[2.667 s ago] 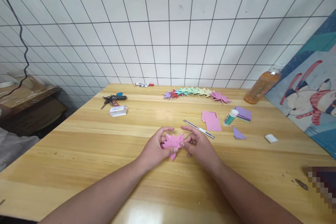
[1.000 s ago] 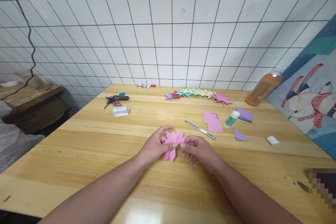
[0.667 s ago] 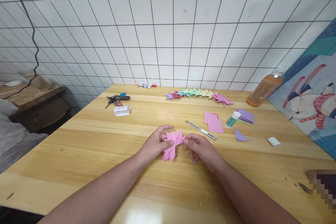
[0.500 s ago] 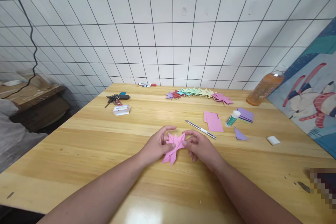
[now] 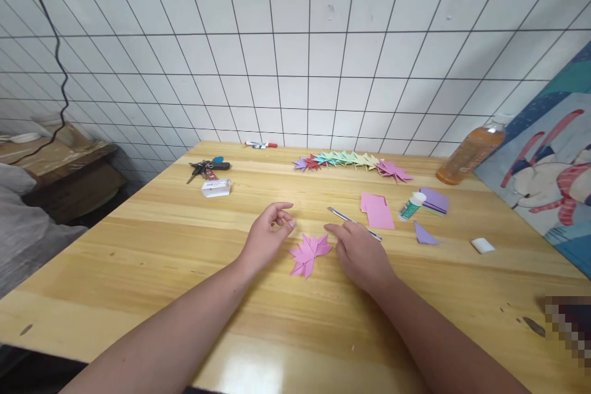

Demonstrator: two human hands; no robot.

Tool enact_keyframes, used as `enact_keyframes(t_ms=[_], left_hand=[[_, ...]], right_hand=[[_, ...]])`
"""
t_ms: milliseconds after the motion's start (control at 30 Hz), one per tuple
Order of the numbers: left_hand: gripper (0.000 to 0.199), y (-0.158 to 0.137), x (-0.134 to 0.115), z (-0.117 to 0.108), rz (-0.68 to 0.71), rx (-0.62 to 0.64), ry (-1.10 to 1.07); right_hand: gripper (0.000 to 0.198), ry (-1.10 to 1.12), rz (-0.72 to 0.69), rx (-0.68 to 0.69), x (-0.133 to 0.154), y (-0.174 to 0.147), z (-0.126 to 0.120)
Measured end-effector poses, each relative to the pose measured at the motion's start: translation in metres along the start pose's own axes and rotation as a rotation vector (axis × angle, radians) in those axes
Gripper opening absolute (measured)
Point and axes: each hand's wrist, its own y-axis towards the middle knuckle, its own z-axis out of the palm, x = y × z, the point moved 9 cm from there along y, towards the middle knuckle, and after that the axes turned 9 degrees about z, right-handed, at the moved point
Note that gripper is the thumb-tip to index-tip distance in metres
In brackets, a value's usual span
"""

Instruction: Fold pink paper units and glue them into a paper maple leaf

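Note:
A pink folded-paper leaf shape [image 5: 308, 255] with pointed tips lies on the wooden table between my hands. My left hand [image 5: 266, 233] hovers at its upper left, empty, thumb and fingers apart. To the right of the leaf is my right hand [image 5: 362, 253], its index finger stretched out and the other fingers partly hidden beneath the palm. I see nothing held in it. Just beyond that hand lies a silver utility knife [image 5: 341, 215], partly covered by the fingers. Pink paper sheets [image 5: 381, 212] lie behind the knife.
Along the back, a row of colourful folded-paper leaves [image 5: 344, 160] lies near the wall. A glue stick [image 5: 412, 206], purple paper stack [image 5: 434, 200], purple triangle [image 5: 423, 234], white eraser [image 5: 482, 245] and bottle [image 5: 468, 154] are rightward. Keys [image 5: 207, 167], a small box [image 5: 216, 188] and marker [image 5: 261, 144] are leftward.
Both hands have let go of the pink paper leaf, which now lies on the table. My left hand has moved up and left; my right hand has shifted slightly right.

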Motion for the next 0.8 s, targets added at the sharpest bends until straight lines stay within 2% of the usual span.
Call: enact_keyframes(t_ms=[133, 233, 533, 800], left_hand=[[0.034, -0.001, 0.003, -0.003, -0.032, -0.064, -0.11], [0.035, 0.0, 0.004, -0.005, -0.035, -0.09, -0.166], [0.035, -0.002, 0.0, -0.004, -0.047, -0.078, -0.184], [0.035, -0.001, 0.001, -0.005, -0.043, -0.076, -0.197]], right_hand=[[0.042, -0.005, -0.083, -0.061, 0.015, -0.004, -0.001], [0.048, 0.04, -0.219, -0.077, 0.032, -0.011, -0.004], [0.043, 0.162, -0.452, 0.002, 0.054, -0.027, -0.004], [0.026, 0.235, -0.521, 0.093, 0.055, -0.032, -0.005]])
